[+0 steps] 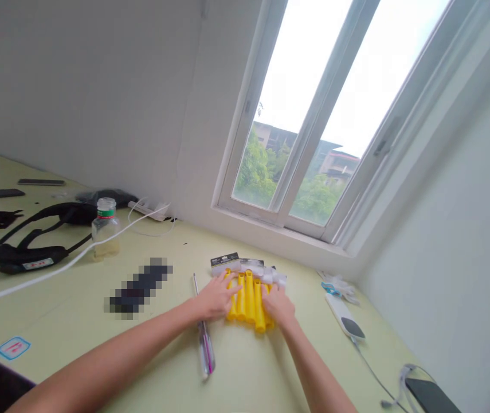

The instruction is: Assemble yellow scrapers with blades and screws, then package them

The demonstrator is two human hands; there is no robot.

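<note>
Several yellow plastic tubes (250, 295) lie side by side on the table, their ends uneven. My left hand (215, 297) rests at the left of the row, fingers spread and touching the leftmost tube. From the right side, my right hand (278, 304) lies against the tubes with its fingers loosely apart, partly covering them. Clear plastic packets with a black header card (224, 260) sit just behind the tubes. A screwdriver (205, 350) with a clear handle lies left of the row, its shaft partly hidden under my left wrist.
To the left are a pixelated dark object (139, 289), an open bottle (106, 229), a black strap headset (34, 244) and a white cable (73, 261). A white device (343, 315), a dark phone (431, 396) and cables lie right. Wall and window (296, 143) bound the back.
</note>
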